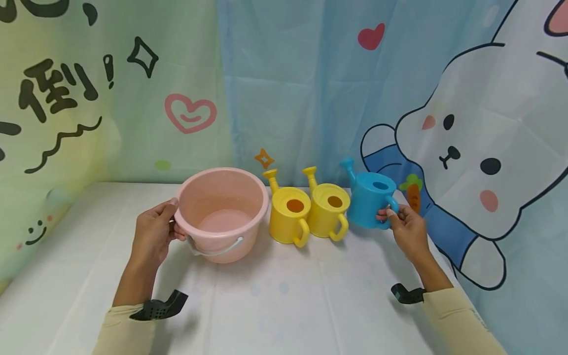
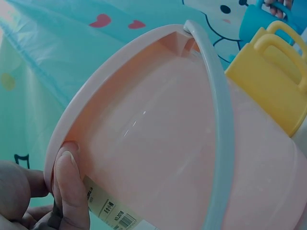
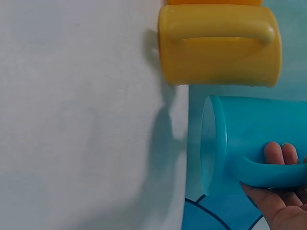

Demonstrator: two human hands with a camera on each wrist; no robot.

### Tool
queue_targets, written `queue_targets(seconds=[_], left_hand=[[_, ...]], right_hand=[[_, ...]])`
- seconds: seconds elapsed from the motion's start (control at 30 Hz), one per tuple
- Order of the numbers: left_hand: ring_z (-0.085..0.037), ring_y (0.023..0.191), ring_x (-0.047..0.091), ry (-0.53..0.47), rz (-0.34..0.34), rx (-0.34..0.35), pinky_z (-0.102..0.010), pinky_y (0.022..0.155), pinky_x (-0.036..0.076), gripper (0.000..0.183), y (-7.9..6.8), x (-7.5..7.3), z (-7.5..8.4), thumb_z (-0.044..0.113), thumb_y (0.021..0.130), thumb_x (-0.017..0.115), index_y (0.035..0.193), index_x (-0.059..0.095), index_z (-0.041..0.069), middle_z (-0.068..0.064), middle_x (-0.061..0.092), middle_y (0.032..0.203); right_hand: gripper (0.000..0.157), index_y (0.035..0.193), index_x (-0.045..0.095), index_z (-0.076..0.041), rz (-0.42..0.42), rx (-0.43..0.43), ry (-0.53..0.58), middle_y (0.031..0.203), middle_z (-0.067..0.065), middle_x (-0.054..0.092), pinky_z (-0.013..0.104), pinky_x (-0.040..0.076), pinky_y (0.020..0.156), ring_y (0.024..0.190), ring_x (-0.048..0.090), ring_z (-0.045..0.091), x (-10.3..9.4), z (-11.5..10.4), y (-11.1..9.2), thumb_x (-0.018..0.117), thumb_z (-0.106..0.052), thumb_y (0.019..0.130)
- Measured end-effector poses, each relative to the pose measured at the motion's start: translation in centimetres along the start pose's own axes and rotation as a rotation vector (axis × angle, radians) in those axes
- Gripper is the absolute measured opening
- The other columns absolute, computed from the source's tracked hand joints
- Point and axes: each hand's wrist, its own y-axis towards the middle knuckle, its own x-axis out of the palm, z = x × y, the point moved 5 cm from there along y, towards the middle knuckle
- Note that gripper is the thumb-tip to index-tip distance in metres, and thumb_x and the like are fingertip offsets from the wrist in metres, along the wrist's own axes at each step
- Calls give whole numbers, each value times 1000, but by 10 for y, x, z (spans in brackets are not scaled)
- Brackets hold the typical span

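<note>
My left hand pinches the left rim of a pink plastic bucket, its thumb and fingers on either side of the edge. The pale bucket handle hangs down the near side, and a paper label shows on the wall in the left wrist view. On the right, my right hand grips a blue watering can by its handle, fingers through the loop. Its base shows in the right wrist view, with a shadow on the table beside it. Two yellow watering cans, one left and one right, stand between.
A white cloth covers the table. Printed curtains hang right behind its back edge and along the sides, with a large cartoon rabbit at the right. The yellow cans stand close together, near the bucket.
</note>
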Motion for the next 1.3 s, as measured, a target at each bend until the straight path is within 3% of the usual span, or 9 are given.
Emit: queue_targets(seconds=[0.13,0.3,0.57,0.73,0.9,1.07,1.3], left_hand=[[-11,44,54,-5,3,4,-23,42,53,49,1,0,-1,31,98,60,128,51,-7,-3,56,63],[-11,43,53,-2,13,3,-23,42,53,48,1,0,-1,30,99,59,129,52,-7,-3,56,62],[-11,45,55,5,-2,2,-22,43,53,53,0,0,1,31,99,59,134,49,-8,-4,58,66],[-11,45,54,11,-2,8,-22,44,53,52,0,0,1,31,99,59,133,50,-8,-4,57,65],[-11,45,55,8,-5,10,-22,44,53,54,0,1,1,32,98,59,134,50,-8,-4,57,65],[-11,45,55,8,-9,10,-22,44,54,55,1,1,2,32,98,60,134,49,-8,-4,57,65],[-11,46,54,-7,-14,-1,-23,44,53,52,0,1,1,30,98,60,132,49,-8,-3,56,64]], right_hand=[[40,124,52,5,-3,34,-3,110,18,66,38,50,92,97,67,11,5,8,-2,48,-29,104],[45,125,51,5,-6,66,18,111,18,66,36,50,93,100,66,18,11,17,-4,48,-34,103],[72,126,55,-3,6,-34,18,106,8,68,20,51,86,98,67,13,17,80,7,44,-66,93],[79,123,57,-6,33,-67,19,101,5,68,20,52,85,95,68,15,19,96,11,43,-75,87],[83,120,58,-6,20,-42,-5,99,6,68,24,52,85,96,68,19,18,97,8,40,-79,83],[84,120,57,-5,2,-10,-58,100,7,67,33,52,87,99,66,19,17,84,0,38,-79,84],[47,121,57,4,-29,51,-131,104,18,68,52,48,92,107,62,36,14,38,-21,49,-39,102]])
